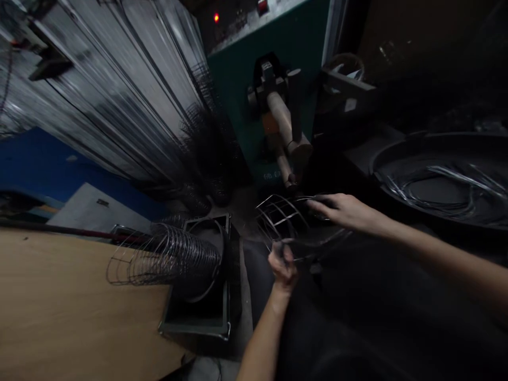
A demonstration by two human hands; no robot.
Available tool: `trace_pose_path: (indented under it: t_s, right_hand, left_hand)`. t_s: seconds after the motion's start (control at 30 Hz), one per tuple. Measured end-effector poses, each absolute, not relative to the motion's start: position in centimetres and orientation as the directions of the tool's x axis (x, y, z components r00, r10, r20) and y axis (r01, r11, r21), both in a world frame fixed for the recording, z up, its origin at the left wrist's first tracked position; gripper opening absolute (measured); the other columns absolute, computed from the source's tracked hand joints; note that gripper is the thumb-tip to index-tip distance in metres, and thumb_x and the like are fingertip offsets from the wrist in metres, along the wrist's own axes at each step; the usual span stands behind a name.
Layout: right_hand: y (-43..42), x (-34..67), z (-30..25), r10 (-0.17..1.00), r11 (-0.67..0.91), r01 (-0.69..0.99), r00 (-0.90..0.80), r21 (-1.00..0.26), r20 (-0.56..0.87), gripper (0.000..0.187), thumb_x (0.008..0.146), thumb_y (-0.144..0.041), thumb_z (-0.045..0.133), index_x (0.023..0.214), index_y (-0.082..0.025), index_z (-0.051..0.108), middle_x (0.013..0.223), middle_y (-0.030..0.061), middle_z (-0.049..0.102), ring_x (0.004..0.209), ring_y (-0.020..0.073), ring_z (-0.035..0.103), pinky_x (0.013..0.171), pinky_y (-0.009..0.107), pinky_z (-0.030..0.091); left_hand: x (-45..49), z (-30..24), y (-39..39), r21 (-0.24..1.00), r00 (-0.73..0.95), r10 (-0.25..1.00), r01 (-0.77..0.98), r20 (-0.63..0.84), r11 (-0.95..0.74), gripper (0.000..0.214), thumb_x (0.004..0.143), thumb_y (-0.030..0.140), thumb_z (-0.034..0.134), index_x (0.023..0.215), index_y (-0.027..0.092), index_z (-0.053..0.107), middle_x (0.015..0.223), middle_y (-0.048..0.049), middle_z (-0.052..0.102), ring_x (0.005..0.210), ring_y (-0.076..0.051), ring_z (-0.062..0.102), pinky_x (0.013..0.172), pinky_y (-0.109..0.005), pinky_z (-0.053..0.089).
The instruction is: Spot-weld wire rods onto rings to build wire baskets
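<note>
Wire cage [281, 214] is gripped, left hand [282, 265] clenched on its near rim, right hand [342, 210] grasping its far side.

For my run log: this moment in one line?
left hand grips wire cage | right hand on its rim | before green machine | stacked cages at left
</note>
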State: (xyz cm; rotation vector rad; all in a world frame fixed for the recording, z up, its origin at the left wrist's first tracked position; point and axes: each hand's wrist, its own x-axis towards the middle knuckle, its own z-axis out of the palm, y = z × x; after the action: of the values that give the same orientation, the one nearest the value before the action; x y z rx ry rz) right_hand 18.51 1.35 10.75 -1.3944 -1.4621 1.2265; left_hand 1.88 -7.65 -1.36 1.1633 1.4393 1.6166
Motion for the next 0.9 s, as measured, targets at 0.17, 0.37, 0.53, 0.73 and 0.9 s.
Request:
trace_pose_path:
  t_s: [0.17, 0.37, 0.53, 0.73, 0.9]
  right_hand:
    - [1.1, 19.3, 7.2, 0.918, -0.227, 0.186, -0.287, -0.956, -0.274, 0.024, 0.059, -0.038, 0.083, 0.066, -0.018, 0.073, 0.064, 0.0023, 0.067, 0.057, 0.0163, 0.06, 0.05, 0.023, 0.047]
    - [-3.4, 20.1, -0.6, 0.972, 0.017, 0.235, -0.233, -0.972, -0.039, 0.018, 0.066, -0.038, 0.077, 0.079, -0.026, 0.076, 0.087, 0.0019, 0.072, 0.086, 0.0239, 0.067, 0.086, 0.037, 0.052]
    - [-7.8, 21.2, -1.9, 0.94, 0.178, 0.379, -0.34, -0.908, 0.042, 0.015, 0.08, -0.027, 0.063, 0.089, -0.024, 0.074, 0.093, 0.0054, 0.072, 0.088, 0.0205, 0.067, 0.087, 0.034, 0.051]
    - [-8.8, 36.8, -0.2, 0.891, -0.233, 0.454, 0.455, -0.86, -0.001, 0.009, 0.075, -0.017, 0.071, 0.084, -0.019, 0.074, 0.092, 0.004, 0.072, 0.088, 0.0169, 0.065, 0.087, 0.027, 0.046]
    - [-9.2, 47.9, 0.0, 0.637, -0.513, 0.188, 0.737, -0.837, -0.225, 0.02, 0.062, 0.0, 0.073, 0.05, -0.011, 0.06, 0.084, 0.013, 0.07, 0.067, 0.0069, 0.056, 0.05, 0.017, 0.029]
  left_hand:
    - [0.2, -2.8, -9.7, 0.961, -0.159, 0.962, 0.204, 0.22, -0.186, 0.041, 0.072, 0.059, 0.066, 0.088, 0.022, 0.073, 0.093, -0.0111, 0.069, 0.096, -0.025, 0.061, 0.098, -0.043, 0.039]
    - [-2.6, -2.0, -5.7, 0.791, -0.282, 0.836, -0.555, -0.47, 0.257, 0.053, 0.086, 0.061, 0.047, 0.1, 0.013, 0.065, 0.1, -0.0152, 0.069, 0.096, -0.022, 0.066, 0.09, -0.035, 0.047]
    - [-0.9, -0.4, -3.1, 0.591, -0.156, 0.715, -0.693, -0.682, 0.413, 0.031, 0.095, 0.038, 0.045, 0.087, 0.014, 0.063, 0.073, -0.0048, 0.066, 0.069, -0.013, 0.065, 0.071, -0.026, 0.051]
    - [2.9, -1.7, -2.6, 0.732, -0.26, 0.781, -0.592, -0.568, 0.336, 0.022, 0.094, 0.027, 0.05, 0.077, 0.017, 0.06, 0.045, 0.0091, 0.038, 0.038, -0.004, 0.036, 0.051, -0.018, 0.042]
    - [3.5, -2.1, -5.9, 0.835, -0.466, 0.713, -0.447, -0.523, 0.321, 0.021, 0.085, 0.034, 0.062, 0.078, 0.014, 0.062, 0.062, 0.0035, 0.06, 0.05, -0.005, 0.052, 0.052, -0.018, 0.041]
